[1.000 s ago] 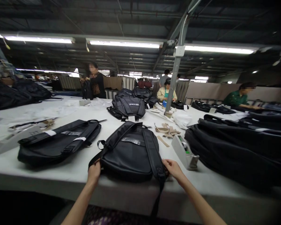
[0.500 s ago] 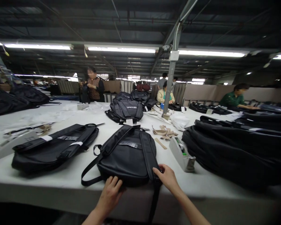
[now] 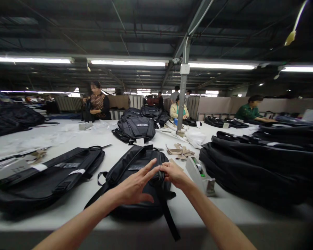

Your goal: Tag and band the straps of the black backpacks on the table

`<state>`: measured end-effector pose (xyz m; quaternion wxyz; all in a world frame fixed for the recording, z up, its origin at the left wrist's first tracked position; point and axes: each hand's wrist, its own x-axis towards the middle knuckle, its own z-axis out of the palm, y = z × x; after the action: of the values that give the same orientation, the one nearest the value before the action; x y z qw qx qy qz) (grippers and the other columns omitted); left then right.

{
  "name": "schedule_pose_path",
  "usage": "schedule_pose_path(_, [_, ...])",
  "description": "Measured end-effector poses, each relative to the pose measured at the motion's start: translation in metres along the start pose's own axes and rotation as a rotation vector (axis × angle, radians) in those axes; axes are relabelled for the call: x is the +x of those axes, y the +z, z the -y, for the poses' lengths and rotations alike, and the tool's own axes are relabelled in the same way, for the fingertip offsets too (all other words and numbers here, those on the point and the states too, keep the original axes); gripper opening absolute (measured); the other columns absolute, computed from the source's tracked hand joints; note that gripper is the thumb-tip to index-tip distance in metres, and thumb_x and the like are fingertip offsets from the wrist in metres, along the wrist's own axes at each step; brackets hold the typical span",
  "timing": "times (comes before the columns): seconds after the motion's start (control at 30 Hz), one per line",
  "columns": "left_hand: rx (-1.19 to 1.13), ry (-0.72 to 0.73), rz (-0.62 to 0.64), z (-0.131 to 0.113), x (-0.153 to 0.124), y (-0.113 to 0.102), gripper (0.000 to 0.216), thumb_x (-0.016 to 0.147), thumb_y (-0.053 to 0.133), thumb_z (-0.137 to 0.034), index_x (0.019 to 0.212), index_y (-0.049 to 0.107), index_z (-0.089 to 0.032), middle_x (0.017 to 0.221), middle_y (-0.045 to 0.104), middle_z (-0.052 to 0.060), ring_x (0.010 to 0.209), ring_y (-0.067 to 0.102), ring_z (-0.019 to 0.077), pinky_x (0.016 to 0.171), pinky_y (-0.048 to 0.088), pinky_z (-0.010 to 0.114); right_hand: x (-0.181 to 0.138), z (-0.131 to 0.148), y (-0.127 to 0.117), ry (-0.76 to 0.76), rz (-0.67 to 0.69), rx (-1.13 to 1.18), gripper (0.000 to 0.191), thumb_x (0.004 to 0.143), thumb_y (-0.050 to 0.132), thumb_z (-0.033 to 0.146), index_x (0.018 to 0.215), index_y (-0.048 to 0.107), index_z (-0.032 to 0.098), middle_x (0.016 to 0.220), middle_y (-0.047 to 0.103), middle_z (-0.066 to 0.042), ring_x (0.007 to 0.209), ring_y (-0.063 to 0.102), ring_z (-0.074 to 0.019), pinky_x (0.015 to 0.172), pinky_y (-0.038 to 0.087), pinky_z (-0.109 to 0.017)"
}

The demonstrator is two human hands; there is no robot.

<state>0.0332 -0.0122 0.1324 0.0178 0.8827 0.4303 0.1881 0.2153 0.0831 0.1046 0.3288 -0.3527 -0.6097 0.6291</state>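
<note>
A black backpack (image 3: 135, 211) lies on the white table in front of me, straps facing up. Its right shoulder strap (image 3: 158, 179) is lifted and bent over the back panel, pinched between the fingers and thumb of my right hand (image 3: 175, 174). From that strap a loose webbing tail (image 3: 169, 217) hangs down past the bag's lower edge. My left hand (image 3: 135, 185) hovers over the middle of the backpack, fingers stretched and thumb apart, fingertips close to the strap and my right fingers. Part of the back panel is hidden behind it.
A tape dispenser (image 3: 201, 176) stands right of the backpack, beside a heap of black bags (image 3: 240, 170). Another backpack (image 3: 39, 189), with white bands on its straps, lies left. Beige scraps (image 3: 181, 151), more backpacks (image 3: 138, 128) and a metal post (image 3: 182, 100) are farther back. Several people work beyond.
My right hand has raised the strap's lower end from the bag's near right corner and folded it up and inward. My left hand has left the bottom edge and moved up over the bag.
</note>
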Motion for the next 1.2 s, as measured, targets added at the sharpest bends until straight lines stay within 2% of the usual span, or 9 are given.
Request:
schedule_pose_path(0.13, [-0.01,0.138,0.207,0.001,0.05,-0.034,0.115,0.058,0.08,-0.037,0.144,0.002,-0.029,0.143,0.031,0.01,0.122,0.043,0.0287,0.097,0.041,0.036,-0.002,0.019,0.01,-0.073,0.109,0.156,0.024,0.069,0.061,0.037,0.082,0.06,0.016,0.065,0.058,0.001,0.052,0.051,-0.0083,0.05,0.041,-0.02])
schedule_pose_path(0.27, [0.176,0.17,0.295,-0.004,0.07,-0.052,0.105,0.06,0.073,-0.03,0.143,0.008,-0.032,0.116,0.051,0.004,0.084,0.061,0.0218,0.067,0.048,0.028,-0.013,0.007,-0.002,-0.106,0.17,0.344,0.032,0.077,0.059,0.046,0.081,0.062,0.015,0.065,0.06,-0.001,0.054,0.053,-0.01,0.055,0.044,-0.023])
schedule_pose_path(0.33, [0.31,0.205,0.342,-0.002,0.074,-0.062,0.087,0.061,0.071,-0.026,0.137,0.029,-0.033,0.102,0.053,0.001,0.07,0.059,0.0181,0.053,0.041,0.025,-0.02,-0.009,-0.01,-0.137,0.172,0.24,0.039,0.08,0.056,0.051,0.09,0.065,0.014,0.076,0.065,-0.006,0.069,0.059,-0.0142,0.068,0.047,-0.028])
schedule_pose_path(0.4, [0.435,0.24,0.373,0.002,0.078,-0.074,0.05,0.064,0.068,-0.024,0.112,0.056,-0.031,0.093,0.054,0.0,0.06,0.054,0.0146,0.046,0.032,0.026,-0.026,-0.028,-0.016,-0.182,0.154,0.059,0.042,0.079,0.058,0.052,0.103,0.065,0.017,0.095,0.066,-0.008,0.091,0.059,-0.0197,0.084,0.044,-0.032])
schedule_pose_path(0.47, [0.51,0.248,0.376,0.008,0.081,-0.087,0.017,0.068,0.065,-0.021,0.084,0.063,-0.025,0.088,0.054,0.0,0.055,0.05,0.0119,0.044,0.026,0.027,-0.03,-0.049,-0.018,-0.23,0.148,-0.103,0.046,0.078,0.06,0.051,0.112,0.062,0.02,0.103,0.065,-0.006,0.101,0.056,-0.0228,0.089,0.041,-0.034])
schedule_pose_path(0.53, [0.535,0.24,0.394,0.012,0.084,-0.1,0.005,0.07,0.065,-0.021,0.073,0.061,-0.022,0.085,0.055,-0.001,0.052,0.046,0.0103,0.043,0.024,0.027,-0.032,-0.066,-0.018,-0.265,0.141,-0.162,0.045,0.081,0.056,0.051,0.113,0.061,0.02,0.098,0.066,-0.005,0.096,0.057,-0.0232,0.084,0.044,-0.033])
schedule_pose_path(0.77, [0.597,0.212,0.506,0.006,0.096,-0.134,0.019,0.067,0.073,-0.033,0.075,0.06,-0.021,0.083,0.055,-0.001,0.053,0.046,0.0106,0.041,0.02,0.028,-0.022,-0.079,-0.022,-0.399,0.077,-0.349,0.021,0.081,0.058,0.038,0.089,0.067,0.021,0.083,0.065,-0.002,0.08,0.057,-0.0195,0.076,0.043,-0.029])
schedule_pose_path(1.0, [0.555,0.121,0.579,0.017,0.099,-0.148,0.016,0.067,0.074,-0.023,0.076,0.06,-0.022,0.088,0.055,-0.003,0.06,0.049,0.0109,0.047,0.023,0.027,-0.003,-0.088,-0.028,-0.303,0.105,-0.279,0.015,0.08,0.056,0.03,0.084,0.065,0.019,0.081,0.064,-0.002,0.08,0.059,-0.0181,0.075,0.045,-0.028])
schedule_pose_path(1.2, [0.515,0.041,0.582,0.043,0.078,-0.139,0.011,0.072,0.066,-0.021,0.079,0.057,-0.023,0.093,0.054,-0.005,0.056,0.046,0.0091,0.049,0.022,0.026,-0.009,-0.086,-0.035,-0.279,0.195,-0.311,0.03,0.086,0.05,0.038,0.106,0.064,0.021,0.094,0.065,-0.005,0.089,0.059,-0.0191,0.08,0.045,-0.031])
